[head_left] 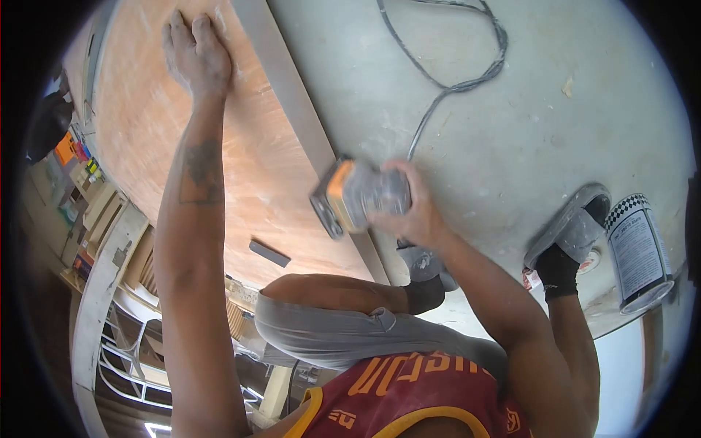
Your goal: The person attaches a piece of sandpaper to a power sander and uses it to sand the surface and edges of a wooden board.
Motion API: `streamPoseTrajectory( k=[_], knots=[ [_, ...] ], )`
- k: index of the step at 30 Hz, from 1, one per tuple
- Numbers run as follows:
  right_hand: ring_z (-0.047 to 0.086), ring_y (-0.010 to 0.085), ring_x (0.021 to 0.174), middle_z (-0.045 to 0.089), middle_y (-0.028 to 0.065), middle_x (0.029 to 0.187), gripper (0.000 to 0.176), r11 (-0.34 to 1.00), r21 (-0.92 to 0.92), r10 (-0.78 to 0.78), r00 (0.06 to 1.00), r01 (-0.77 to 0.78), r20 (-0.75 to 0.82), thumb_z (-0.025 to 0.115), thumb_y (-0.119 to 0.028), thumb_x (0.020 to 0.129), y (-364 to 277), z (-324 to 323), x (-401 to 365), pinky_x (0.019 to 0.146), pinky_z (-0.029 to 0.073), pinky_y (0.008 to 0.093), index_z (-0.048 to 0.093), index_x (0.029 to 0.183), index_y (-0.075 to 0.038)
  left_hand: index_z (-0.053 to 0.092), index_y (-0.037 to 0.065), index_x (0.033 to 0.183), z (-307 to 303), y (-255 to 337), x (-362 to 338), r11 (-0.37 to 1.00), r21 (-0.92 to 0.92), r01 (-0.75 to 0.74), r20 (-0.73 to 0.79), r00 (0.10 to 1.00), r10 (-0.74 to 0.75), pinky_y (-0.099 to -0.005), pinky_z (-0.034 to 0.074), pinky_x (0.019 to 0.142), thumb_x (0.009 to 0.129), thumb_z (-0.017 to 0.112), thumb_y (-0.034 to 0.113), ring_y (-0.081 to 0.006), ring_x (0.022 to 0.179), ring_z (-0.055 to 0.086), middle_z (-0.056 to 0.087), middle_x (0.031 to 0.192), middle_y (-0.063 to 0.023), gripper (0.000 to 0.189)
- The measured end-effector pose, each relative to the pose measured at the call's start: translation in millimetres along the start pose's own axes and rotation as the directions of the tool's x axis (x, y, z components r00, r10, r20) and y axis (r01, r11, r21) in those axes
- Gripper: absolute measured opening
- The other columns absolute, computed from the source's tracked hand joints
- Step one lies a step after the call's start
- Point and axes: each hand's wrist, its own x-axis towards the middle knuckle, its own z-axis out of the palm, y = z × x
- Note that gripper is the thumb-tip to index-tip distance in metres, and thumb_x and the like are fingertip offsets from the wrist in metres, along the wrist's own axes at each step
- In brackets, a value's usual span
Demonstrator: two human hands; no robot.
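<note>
A grey concrete floor (511, 124) fills the right of the view, dusty and marked, with a grey power cord (467, 80) looping across it. A large reddish-orange plywood sheet (219, 168) lies to the left, its pale grey edge strip (292, 95) running diagonally. A small dark rectangular block (269, 253) rests on the sheet. A white-labelled metal can with a chequered band (641, 252) stands by the person's grey shoe (577, 226). Cluttered shelves (80, 190) line the far left.

The grey and orange palm sander (354, 196) sits blurred on the sheet's edge strip. The right hand (410, 212) is wrapped around its top. The left hand (196, 55), dusty, presses flat on the plywood with fingers together, well apart from the sander.
</note>
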Motion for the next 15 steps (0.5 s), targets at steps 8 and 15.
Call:
streamPoseTrajectory(
  k=[8, 15],
  knots=[
    [0.059, 0.0184, 0.11, 0.06, 0.0087, 0.118, 0.081, 0.976, -0.129, -0.182, 0.983, 0.176, -0.036, 0.094, -0.021, 0.072, -20.0, -6.1, 49.3, 0.094, 0.051, 0.0366, 0.05, 0.138, -0.008, 0.042, -0.001, 0.156, -1.3, -11.5, -7.5, 0.999, -0.035, 0.038, 0.025, 0.999, -0.037, -0.0431, 0.02, 0.127, 0.108, 0.042, 0.04, -0.0378, 0.154, 0.028, 0.035, 0.164, -0.024, 0.063],
    [0.059, 0.0185, 0.111, 0.059, 0.009, 0.118, 0.082, 0.979, -0.094, -0.18, 0.984, 0.179, 0.004, 0.095, -0.021, 0.07, -27.2, -7.4, 52.0, 0.096, 0.051, 0.0367, 0.05, 0.137, -0.007, 0.037, -0.001, 0.159, 4.1, -22.3, -4.9, 0.998, -0.063, 0.031, 0.026, 0.999, -0.03, -0.0415, 0.014, 0.13, 0.111, 0.042, 0.041, -0.0347, 0.158, 0.022, 0.03, 0.168, -0.0235, 0.065]
  ],
)
